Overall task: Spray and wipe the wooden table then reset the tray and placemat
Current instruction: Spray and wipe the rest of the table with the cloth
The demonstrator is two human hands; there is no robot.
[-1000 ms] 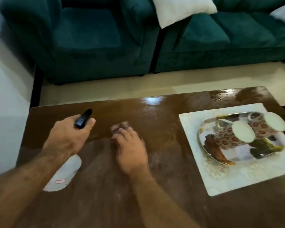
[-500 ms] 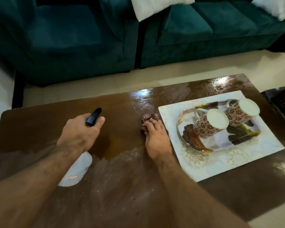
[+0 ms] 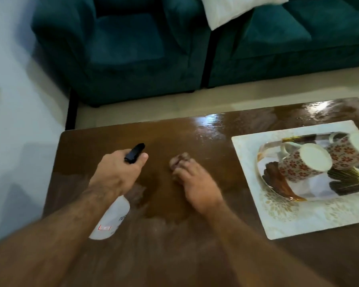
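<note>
left hand clamped on spray bottle | right hand pressing brown cloth onto worktop | placemat, tray right of right hand

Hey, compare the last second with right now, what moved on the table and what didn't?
The right hand swept the brown cloth toward the placemat, then back to the table's middle. The left hand kept its grip on the spray bottle, raised and pointing forward. The tray and the two floral mugs lying on it did not visibly shift.
</note>
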